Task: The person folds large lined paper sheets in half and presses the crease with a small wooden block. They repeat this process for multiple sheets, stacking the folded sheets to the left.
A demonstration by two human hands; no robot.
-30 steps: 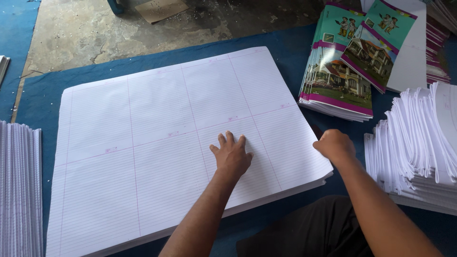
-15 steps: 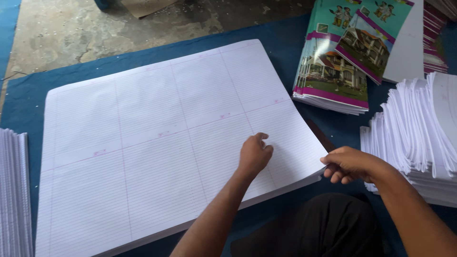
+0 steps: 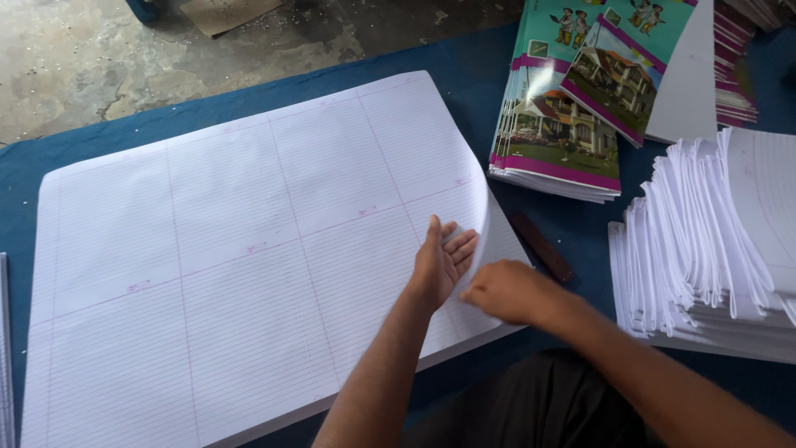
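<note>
A big stack of ruled white sheets (image 3: 249, 249) lies on a blue cloth. The right edge of the top sheet (image 3: 479, 203) is lifted and curls over toward the left. My left hand (image 3: 444, 264) is at that curl, fingers upright against the lifted paper and holding it up. Just to its right, my right hand (image 3: 507, 292) rests on the sheet underneath with its fingers curled in; I see nothing in them.
A pile of colourful printed covers (image 3: 555, 141) lies at the back right. A thick heap of folded white paper (image 3: 713, 241) fills the right side. A dark flat stick (image 3: 541, 247) lies between it and the sheets. Concrete floor (image 3: 83, 50) lies beyond the blue cloth (image 3: 464, 62).
The sheet's right edge has come up and curled over. My left hand went from flat on the paper to holding the curl. My right hand moved left from the stack's corner.
</note>
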